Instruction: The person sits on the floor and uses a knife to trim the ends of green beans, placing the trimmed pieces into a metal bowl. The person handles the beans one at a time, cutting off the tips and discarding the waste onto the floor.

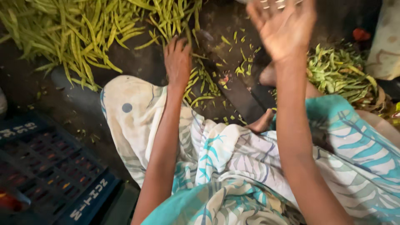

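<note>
Reaching down from the head camera's view, the left hand [178,62] goes palm-down into the near edge of the big heap of long green beans [79,31], fingers curled into the pods, though whether they actually grip any cannot be told from here. That heap sprawls across the upper left of the dark floor [71,108], with a looser trail of beans running down just beside the left wrist. The right hand [283,27] is up high and blurred, palm facing the camera, fingers spread wide and holding nothing; something pale and patterned at the very top edge behind it is too blurred to identify. Between the two hands, small cut green bits [241,62] lie scattered over the floor. Over to the right sits a second, smaller pile of trimmed bean pieces [341,73], well apart from the left hand and just beyond the right forearm. Below both arms spreads the person's draped cloth [233,166], white and teal with a leaf print, covering the lap. A bare foot [260,123] pokes out from its edge near the middle. Down in the lower left corner, a dark blue plastic crate [46,175] stands on the floor, close beside the cloth.
</note>
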